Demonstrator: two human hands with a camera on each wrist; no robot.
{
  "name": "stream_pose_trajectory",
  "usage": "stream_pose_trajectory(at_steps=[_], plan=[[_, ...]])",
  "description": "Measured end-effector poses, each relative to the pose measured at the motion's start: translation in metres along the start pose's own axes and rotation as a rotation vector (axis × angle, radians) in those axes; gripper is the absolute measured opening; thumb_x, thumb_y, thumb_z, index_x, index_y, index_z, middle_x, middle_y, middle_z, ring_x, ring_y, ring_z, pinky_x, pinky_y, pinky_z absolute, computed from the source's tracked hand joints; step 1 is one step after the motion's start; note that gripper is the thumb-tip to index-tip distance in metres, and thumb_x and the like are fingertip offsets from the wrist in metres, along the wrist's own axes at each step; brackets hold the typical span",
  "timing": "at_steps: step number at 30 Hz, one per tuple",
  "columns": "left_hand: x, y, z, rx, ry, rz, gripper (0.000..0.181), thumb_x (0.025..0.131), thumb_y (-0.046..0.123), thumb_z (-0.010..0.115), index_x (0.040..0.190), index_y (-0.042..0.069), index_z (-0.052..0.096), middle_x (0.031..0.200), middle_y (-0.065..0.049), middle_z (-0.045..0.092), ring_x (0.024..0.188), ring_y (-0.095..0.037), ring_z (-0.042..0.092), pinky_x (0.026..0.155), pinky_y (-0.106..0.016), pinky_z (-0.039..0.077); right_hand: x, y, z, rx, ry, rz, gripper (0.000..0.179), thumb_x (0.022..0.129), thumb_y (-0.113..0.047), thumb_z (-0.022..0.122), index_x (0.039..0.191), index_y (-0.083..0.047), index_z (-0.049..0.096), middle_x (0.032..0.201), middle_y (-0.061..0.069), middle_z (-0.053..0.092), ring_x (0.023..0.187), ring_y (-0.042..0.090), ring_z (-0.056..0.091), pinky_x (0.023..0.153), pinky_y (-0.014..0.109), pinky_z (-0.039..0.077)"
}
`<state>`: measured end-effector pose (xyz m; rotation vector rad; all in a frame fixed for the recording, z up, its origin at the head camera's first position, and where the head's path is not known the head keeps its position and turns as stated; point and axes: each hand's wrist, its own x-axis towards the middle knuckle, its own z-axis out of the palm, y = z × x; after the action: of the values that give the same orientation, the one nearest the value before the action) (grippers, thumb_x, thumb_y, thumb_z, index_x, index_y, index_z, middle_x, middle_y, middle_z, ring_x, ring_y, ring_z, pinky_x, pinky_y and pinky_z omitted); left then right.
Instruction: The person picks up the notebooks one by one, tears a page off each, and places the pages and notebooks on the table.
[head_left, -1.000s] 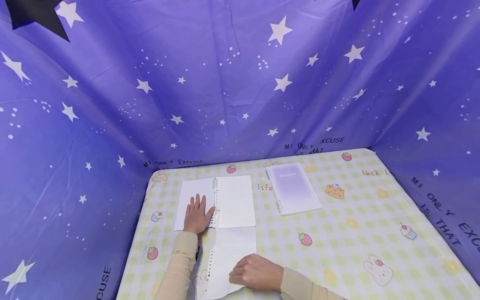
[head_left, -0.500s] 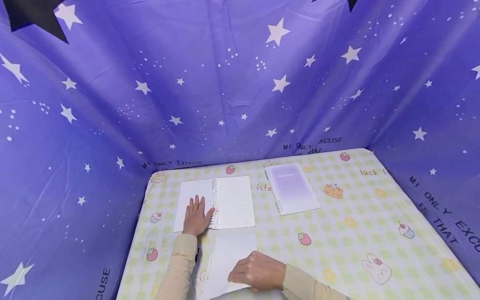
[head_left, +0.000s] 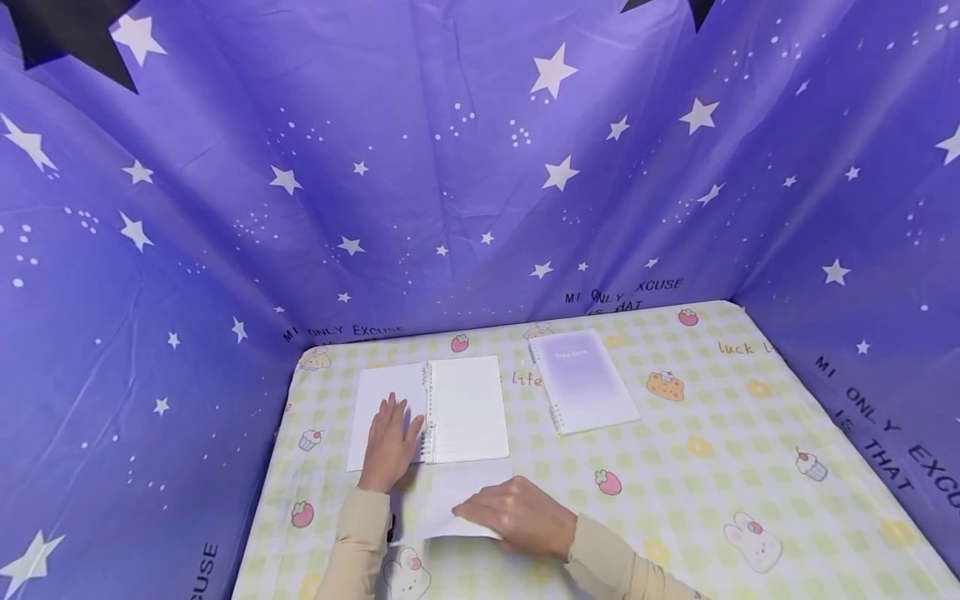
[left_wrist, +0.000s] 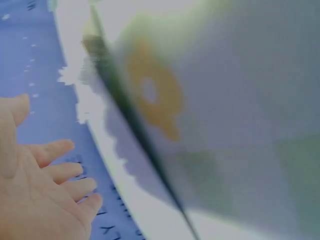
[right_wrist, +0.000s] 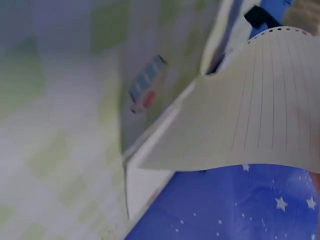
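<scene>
An open spiral notebook [head_left: 468, 408] lies toward the left of the table, with a plain page on the left and a lined page on the right. Over the plain page is my left hand [head_left: 388, 450], fingers extended; contact with the page cannot be made out. Just in front of the notebook, my right hand [head_left: 517, 517] pinches the right side of a loose sheet of paper [head_left: 453, 521]. The right wrist view shows this sheet of paper [right_wrist: 260, 110] bent, with ruled lines and a row of punched holes. The pinching fingertips are mostly hidden.
A closed purple spiral notebook [head_left: 588, 383] marked "freedom" lies to the right of the open one. The table wears a green checked cloth [head_left: 675, 467] with cartoon prints. A blue starry curtain [head_left: 465, 167] encloses it at the back and sides.
The sheet has come away from the front edge, its near side lifted and moved toward the notebook with my right hand. My left hand has shifted only slightly.
</scene>
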<state>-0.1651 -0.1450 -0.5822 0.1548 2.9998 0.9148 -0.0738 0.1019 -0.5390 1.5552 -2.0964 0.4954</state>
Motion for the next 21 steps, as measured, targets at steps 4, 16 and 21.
stream_pose_trajectory(at_steps=[4,16,21], plan=[[-0.009,0.008,-0.009,-0.035,0.043,0.015,0.057,0.104,0.037,0.047,0.143,-0.004,0.045,0.157,-0.026,0.032,0.146,-0.043,0.028,0.121,-0.056,0.021,0.008,0.005,-0.008,-0.002,0.075,0.032,0.041,0.076,-0.004,0.073,0.117,-0.008,0.070,0.104,-0.002,0.076,0.089,0.007,0.072,0.083,0.017,0.057],[-0.061,0.028,-0.029,-0.469,0.124,0.062,0.029,0.106,0.022,0.046,0.122,0.007,0.065,0.111,-0.009,0.072,0.104,-0.022,0.068,0.093,-0.040,0.055,0.018,0.018,-0.018,0.029,0.172,0.219,0.023,0.098,-0.022,0.061,0.115,-0.009,0.070,0.103,-0.001,0.076,0.090,0.010,0.073,0.080,0.022,0.059],[-0.082,0.029,-0.030,-0.685,0.076,0.100,0.028,0.106,0.009,0.041,0.113,0.004,0.068,0.105,-0.012,0.072,0.094,-0.021,0.070,0.085,-0.033,0.058,0.019,0.021,-0.019,0.036,0.188,0.263,0.027,0.090,-0.012,0.068,0.118,-0.010,0.069,0.103,-0.002,0.076,0.091,0.010,0.073,0.078,0.023,0.060]])
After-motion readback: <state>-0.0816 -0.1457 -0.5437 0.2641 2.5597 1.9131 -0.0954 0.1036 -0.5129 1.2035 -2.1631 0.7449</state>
